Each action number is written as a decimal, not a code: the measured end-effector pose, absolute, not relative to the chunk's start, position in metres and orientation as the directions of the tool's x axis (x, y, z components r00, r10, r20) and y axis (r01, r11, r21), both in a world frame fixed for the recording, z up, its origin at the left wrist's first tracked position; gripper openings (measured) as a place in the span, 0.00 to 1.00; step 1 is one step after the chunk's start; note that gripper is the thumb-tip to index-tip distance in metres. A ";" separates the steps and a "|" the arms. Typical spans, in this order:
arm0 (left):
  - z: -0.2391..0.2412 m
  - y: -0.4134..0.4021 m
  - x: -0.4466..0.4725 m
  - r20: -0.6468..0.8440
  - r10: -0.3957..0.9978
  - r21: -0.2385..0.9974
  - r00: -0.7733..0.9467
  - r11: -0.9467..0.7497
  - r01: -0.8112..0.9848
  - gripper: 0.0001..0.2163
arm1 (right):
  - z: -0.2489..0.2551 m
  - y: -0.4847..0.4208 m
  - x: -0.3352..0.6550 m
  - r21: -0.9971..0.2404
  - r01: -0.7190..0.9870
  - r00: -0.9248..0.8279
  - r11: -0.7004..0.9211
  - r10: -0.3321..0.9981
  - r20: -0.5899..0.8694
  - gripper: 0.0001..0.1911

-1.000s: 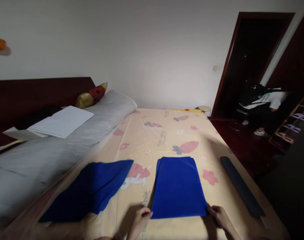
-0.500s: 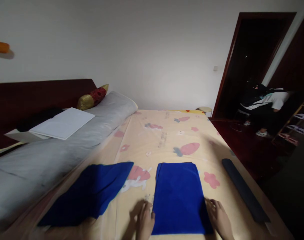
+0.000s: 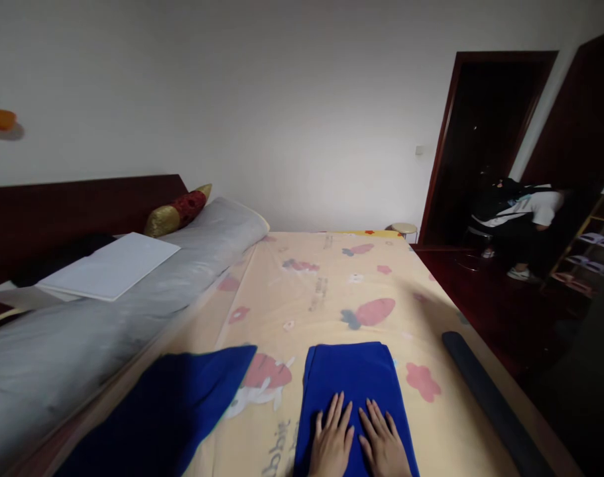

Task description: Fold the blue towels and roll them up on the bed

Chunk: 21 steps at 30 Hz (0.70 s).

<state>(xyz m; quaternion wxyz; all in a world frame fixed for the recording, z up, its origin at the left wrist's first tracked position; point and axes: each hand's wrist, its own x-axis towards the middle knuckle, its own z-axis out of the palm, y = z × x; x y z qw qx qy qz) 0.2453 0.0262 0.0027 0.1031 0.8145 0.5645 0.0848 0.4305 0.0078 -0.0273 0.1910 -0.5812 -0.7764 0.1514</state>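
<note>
Wrists of both hands [image 3: 356, 440] and near edge of folded blue cloth [image 3: 351, 374] beyond the bottom edge.

We see a dim room lit softly from above and behind us, brightest on the plain white wall [image 3: 282, 99] and fading into a near-black open doorway with a dark wooden frame [image 3: 481, 146] at right. The wide lens bends the long grey bolster pillow [image 3: 107, 318] and the edges outward. The crouching person in a white top [image 3: 520, 212] is murky, and the lower left corner is smeared.

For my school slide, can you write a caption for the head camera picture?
Both hands, left hand and right hand, lie flat on a folded blue cloth on the bed.
</note>
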 end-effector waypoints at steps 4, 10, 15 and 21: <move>0.007 0.072 0.239 0.026 0.964 0.224 0.264 -0.263 0.938 0.24 | -0.026 0.049 0.441 -0.426 0.877 -0.169 0.221 0.973 0.156 0.28; 0.012 0.142 0.206 0.152 0.987 0.164 0.059 -0.084 0.983 0.22 | -0.024 0.121 0.479 -0.490 0.871 0.054 0.023 0.988 0.142 0.27; 0.017 0.191 0.191 0.216 0.971 0.337 -0.106 0.028 0.941 0.18 | -0.012 0.169 0.500 -0.522 0.828 0.282 -0.205 0.957 0.073 0.22; 0.008 0.223 0.186 0.194 0.970 0.413 -0.143 0.051 0.909 0.07 | -0.005 0.193 0.501 -0.474 0.840 0.309 -0.264 0.951 0.018 0.13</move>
